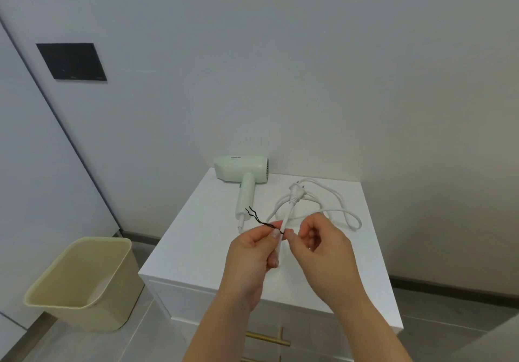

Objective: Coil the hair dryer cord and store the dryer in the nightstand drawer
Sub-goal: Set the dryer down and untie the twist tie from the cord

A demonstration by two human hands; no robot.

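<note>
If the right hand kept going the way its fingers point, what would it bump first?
Probably the white cord held by the left hand: the right hand, pinching the black tie, points leftward at it. Depth is unclear.

Bare forearms (230,314), left hand (250,252), right hand (323,245).

This looked like a private bedroom or a similar living room in a home, plainly furnished. A white nightstand (196,249) with gold drawer handles (266,337) stood in a corner of bare white walls (309,66), and a pale green hair dryer (241,170) lay on top of it. Beside it a cream waste bin (92,319) sat on a grey tiled floor (157,333) edged with a dark baseboard (449,284), and a black panel (72,61) was set in the wall.
</note>
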